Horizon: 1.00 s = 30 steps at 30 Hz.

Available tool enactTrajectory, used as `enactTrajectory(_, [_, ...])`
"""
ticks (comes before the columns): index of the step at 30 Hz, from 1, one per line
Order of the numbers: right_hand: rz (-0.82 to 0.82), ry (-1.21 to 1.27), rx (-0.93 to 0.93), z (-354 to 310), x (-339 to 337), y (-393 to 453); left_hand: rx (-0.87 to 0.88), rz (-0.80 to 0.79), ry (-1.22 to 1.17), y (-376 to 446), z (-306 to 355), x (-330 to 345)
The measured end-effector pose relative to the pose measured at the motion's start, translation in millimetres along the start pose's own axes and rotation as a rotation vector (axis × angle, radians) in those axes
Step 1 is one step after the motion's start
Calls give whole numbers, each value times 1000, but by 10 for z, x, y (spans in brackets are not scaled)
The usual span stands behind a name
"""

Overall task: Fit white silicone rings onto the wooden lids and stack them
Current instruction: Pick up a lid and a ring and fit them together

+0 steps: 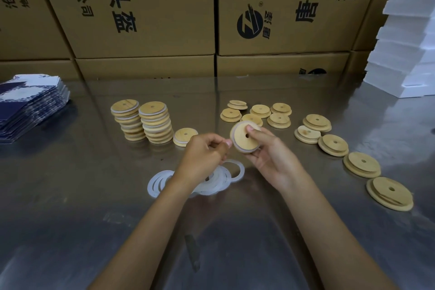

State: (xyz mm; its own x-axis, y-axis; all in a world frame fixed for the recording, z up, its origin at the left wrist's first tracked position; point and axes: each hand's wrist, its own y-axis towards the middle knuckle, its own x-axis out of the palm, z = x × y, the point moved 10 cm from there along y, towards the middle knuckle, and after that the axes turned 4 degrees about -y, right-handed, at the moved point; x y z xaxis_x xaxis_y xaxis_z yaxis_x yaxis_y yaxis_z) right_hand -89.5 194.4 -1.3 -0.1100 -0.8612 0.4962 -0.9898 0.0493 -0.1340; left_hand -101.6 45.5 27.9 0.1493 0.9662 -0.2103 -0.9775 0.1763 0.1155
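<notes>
My right hand grips a round wooden lid with a centre hole, tilted on edge, a white silicone ring around its rim. My left hand is beside it with curled fingers, its fingertips at the lid's left edge; whether it holds anything I cannot tell. Several loose white rings lie on the metal table under my left wrist. Two stacks of ringed lids stand at the left, with one ringed lid lying next to them. Bare lids are scattered to the right.
Cardboard boxes line the back of the steel table. A stack of blue-and-white printed packs sits at the far left. White foam blocks are piled at the far right.
</notes>
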Motion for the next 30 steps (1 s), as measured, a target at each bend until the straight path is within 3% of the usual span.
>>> enactTrajectory(8, [-15,27,8,23,35,-6,-73,46,-54,10,-70,-51])
enactTrajectory(15, [-43,-400,-10,46,76,-27,-76,138,-193,32,-86,-196])
enactTrajectory(24, [17,-204,-6,30,16,-27,-201,46,-422,-1,-183,-90])
enactTrajectory(27, [38,-182,-5,44,9,-31,-201,48,-349,-6,-176,-74])
enactTrajectory(30, [31,-192,3,87,35,-21,-27,79,12,15,-54,-52])
